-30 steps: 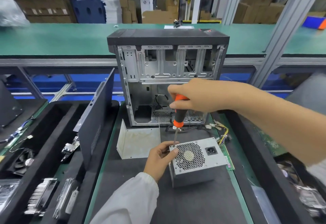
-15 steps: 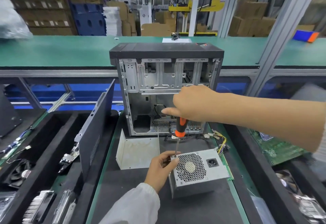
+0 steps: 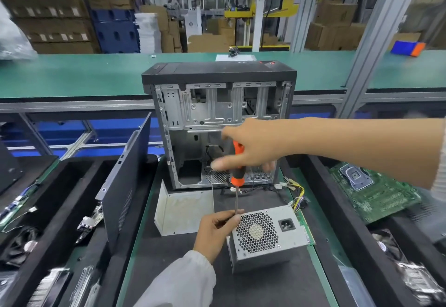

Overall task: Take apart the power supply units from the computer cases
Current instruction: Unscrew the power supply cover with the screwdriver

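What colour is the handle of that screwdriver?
Orange and black; the screwdriver handle shows best in the head view.

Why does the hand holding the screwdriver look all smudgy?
In the head view, the right hand on the orange screwdriver is motion-blurred; the left hand and power supply look sharper, and the frame's edges bend and smear from the wide lens.

No legible text, label or brand on anything in view.

My right hand (image 3: 251, 147) is blurring and covering the screwdriver (image 3: 237, 161) handle's top. My left hand (image 3: 214, 232) is hiding the tip.
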